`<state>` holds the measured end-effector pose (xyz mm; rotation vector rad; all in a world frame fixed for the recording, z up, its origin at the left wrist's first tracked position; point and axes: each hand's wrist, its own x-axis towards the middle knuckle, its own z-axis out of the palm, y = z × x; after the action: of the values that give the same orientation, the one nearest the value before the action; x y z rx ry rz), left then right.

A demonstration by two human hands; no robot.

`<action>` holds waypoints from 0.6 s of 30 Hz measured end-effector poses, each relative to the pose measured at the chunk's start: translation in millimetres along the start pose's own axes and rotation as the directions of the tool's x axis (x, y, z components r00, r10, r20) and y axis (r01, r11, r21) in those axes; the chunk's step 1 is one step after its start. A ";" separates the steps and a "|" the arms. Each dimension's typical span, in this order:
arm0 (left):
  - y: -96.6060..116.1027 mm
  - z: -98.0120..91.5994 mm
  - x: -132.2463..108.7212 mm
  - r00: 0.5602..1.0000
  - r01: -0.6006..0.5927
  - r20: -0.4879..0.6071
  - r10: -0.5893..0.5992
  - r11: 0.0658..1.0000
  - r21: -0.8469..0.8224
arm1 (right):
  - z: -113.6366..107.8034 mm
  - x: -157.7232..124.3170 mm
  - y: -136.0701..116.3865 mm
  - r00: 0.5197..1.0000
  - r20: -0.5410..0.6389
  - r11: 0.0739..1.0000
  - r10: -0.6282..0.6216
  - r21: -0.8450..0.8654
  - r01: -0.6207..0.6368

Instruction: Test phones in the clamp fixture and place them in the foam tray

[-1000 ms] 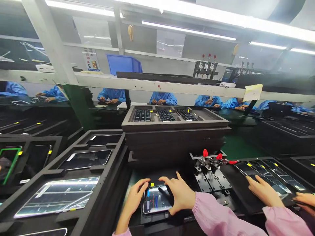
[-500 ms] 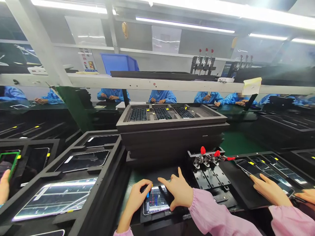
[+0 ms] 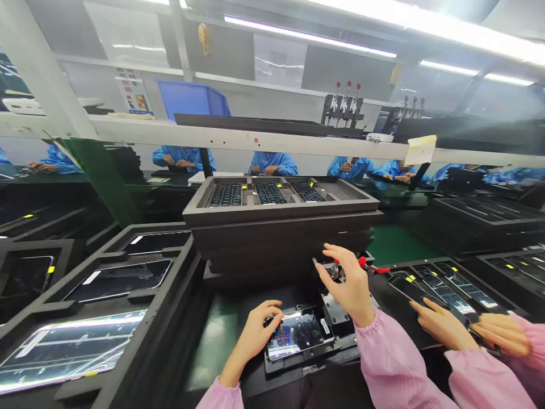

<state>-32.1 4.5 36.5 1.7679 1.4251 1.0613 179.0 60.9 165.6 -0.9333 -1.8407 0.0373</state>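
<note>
Right grip [image 3: 349, 287] is hovering, released, by red-handled toggle clamps [image 3: 361, 262]; left grip [image 3: 255, 329] is resting at a smartphone [image 3: 300, 335] edge, hold unclear.

Between my left hand [image 3: 255, 329] and the tray [image 3: 165, 288] on my left, a strip of green tabletop [image 3: 217, 338] leaves room to pass. Straight ahead, the tall stack of trays [image 3: 276, 241] walls me off. Red-handled clamps [image 3: 361, 262] stand right at my right hand [image 3: 349, 284], and beyond them a co-worker's hand [image 3: 447, 326] blocks that side. Above the phone [image 3: 300, 334], between my hands, the air is open.
</note>
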 end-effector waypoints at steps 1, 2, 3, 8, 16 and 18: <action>3.8 6.6 4.3 1.000 -0.014 0.019 0.014 1.000 -0.011 | -0.9 1.0 5.3 1.000 -0.003 0.999 0.005 -0.035 -0.005; 6.9 12.2 8.0 0.999 -0.026 0.034 0.026 0.999 -0.021 | -1.2 1.0 10.4 1.000 0.004 0.998 0.013 -0.064 -0.013; 9.0 16.6 10.8 0.998 -0.035 0.045 0.037 0.999 -0.031 | -1.1 0.3 15.0 1.000 0.015 0.996 0.024 -0.086 -0.022; 9.3 20.0 13.1 0.997 -0.051 0.057 0.054 0.997 -0.062 | 0.8 -3.3 28.4 0.995 0.066 0.990 0.077 -0.121 -0.069; 5.1 6.5 7.0 0.978 -0.080 0.181 0.100 0.990 -0.113 | -25.1 -34.4 21.0 0.995 -0.095 0.996 0.036 -0.084 -0.044; 2.1 4.9 8.5 0.978 -0.073 0.185 0.094 0.990 -0.120 | -26.7 -61.9 23.3 0.994 -0.106 0.994 0.005 -0.109 -0.017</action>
<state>-26.0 12.4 37.7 1.8079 1.1621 0.9664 224.4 29.4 120.5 -1.0030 -1.7539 -0.1053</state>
